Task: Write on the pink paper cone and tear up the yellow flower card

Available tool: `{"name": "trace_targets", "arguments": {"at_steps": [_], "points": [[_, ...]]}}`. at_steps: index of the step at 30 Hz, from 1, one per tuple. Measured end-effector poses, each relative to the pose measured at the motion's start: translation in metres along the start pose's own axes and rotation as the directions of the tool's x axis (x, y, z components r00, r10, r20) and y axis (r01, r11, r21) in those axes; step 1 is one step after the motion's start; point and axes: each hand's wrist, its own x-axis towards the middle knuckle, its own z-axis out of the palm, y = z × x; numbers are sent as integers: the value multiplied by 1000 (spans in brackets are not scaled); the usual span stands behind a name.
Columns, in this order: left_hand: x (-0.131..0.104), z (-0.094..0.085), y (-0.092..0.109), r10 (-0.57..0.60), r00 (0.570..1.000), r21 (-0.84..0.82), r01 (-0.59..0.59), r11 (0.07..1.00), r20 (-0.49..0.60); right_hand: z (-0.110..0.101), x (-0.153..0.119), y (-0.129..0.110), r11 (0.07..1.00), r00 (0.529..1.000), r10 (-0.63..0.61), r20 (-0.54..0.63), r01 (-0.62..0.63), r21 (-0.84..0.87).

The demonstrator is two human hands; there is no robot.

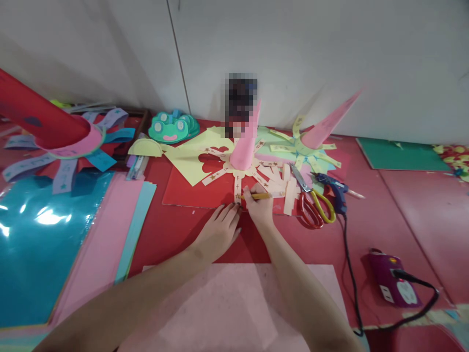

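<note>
Paper (220, 313) in pale pink spreads across the bottom centre of the frame, beneath the forearms. At lower right sits a purple socket box (394, 281) with a black plug in it, and at left lies a shiny teal sheet (47, 249) over pink ones. Near the centre, the left hand (221, 227) is laid flat, fingers extended, their tips at the near end of a cream strip (238, 184). The right hand (260, 208) grips a yellow pen (261, 196), its tip at a star on that strip. The strip runs out from the scalloped base of an upright pink cone (242, 152), at the centre of the frame above a red board (190, 190). Right of it are scissors (311, 200) and a blue glue gun (335, 190). Left of centre, a clear case (137, 168) appears to hold pens. Beyond it, at upper left, is a dark-rimmed tray (144, 124), red inside; curling strips hide much of its contents. Farther still, green frog cutouts (170, 129) lie stacked by the grey wall (330, 49).
</note>
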Motion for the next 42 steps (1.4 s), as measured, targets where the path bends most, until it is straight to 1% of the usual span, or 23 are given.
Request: {"name": "trace_targets", "arguments": {"at_steps": [4,8,15,18,22,24,28,38,42], "points": [[0,0,0,-8,1000,-22,8,1000,9,-1,-2,-3,996,994,76,77,-80,49],[0,0,0,-18,1000,-47,18,999,11,-2,-2,-5,991,990,103,100,-110,74],[0,1,1,-24,999,-21,24,999,25,-1,-3,-7,990,991,102,90,-110,90],[0,1,1,-22,1000,-23,22,999,17,-1,-2,-4,994,994,79,73,-84,64],[0,1,1,-9,1000,-11,9,1000,4,-1,-1,-1,999,999,38,21,-38,26],[0,1,1,-13,1000,-20,13,1000,3,-1,-1,-1,999,999,31,17,-31,17],[0,0,1,-15,1000,-32,16,999,5,-1,-1,-2,998,999,45,31,-46,39],[0,1,0,-8,1000,-11,8,1000,0,0,0,-1,999,999,37,14,-37,19],[0,1,0,-7,1000,-17,7,1000,3,0,0,-2,995,996,74,45,-77,64]]}}
